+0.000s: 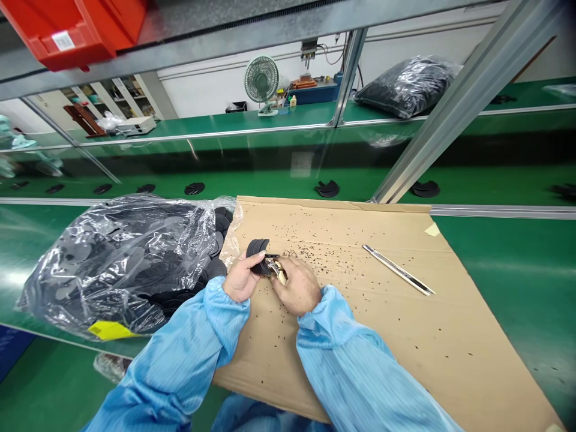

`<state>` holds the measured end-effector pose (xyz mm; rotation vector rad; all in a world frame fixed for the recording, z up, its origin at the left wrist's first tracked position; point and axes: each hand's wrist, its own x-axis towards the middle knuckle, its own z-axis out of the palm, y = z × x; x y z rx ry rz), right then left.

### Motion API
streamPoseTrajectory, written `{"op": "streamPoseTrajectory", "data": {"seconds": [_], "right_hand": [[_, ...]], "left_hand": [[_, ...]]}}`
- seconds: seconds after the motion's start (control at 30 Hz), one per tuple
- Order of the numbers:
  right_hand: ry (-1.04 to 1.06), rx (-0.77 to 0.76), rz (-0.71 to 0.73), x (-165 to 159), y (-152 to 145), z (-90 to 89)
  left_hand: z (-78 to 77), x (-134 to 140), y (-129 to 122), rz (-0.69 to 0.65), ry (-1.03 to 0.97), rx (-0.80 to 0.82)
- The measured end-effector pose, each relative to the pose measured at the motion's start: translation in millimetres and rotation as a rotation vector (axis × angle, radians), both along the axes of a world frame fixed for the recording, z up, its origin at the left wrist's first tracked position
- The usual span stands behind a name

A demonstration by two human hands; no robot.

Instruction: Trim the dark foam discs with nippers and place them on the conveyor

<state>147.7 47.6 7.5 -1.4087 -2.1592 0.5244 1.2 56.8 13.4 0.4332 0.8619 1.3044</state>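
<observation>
Over a brown cardboard sheet (324, 360), my left hand (242, 279) grips a curved, ribbed black plastic part (257, 247) between thumb and fingers. My right hand (297, 287) is closed around small cutting pliers (278, 271) with pale handles. Their metal jaws are against the part's right edge; whether they are fully closed cannot be made out. Tiny black bits (310, 252) lie scattered on the cardboard beyond and around my hands. Left of my left hand, a clear plastic bag (112, 258) spills dark rounded parts (218, 240) from its mouth.
A utility knife (398, 270) lies on the cardboard to the right. Behind, black parts (327, 188) sit spaced along a green belt (270, 180). A metal post (432, 126) slants at right, and a red bin (81, 30) hangs over the upper left.
</observation>
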Motion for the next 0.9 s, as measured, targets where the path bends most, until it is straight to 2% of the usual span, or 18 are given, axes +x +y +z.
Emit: {"op": "streamPoseTrajectory", "data": {"seconds": [0.9], "right_hand": [[0.004,0.009,0.008,0.2,0.7,-3.1]], "left_hand": [[-0.6,-0.1,0.3,-0.010,-0.007,0.013]]}}
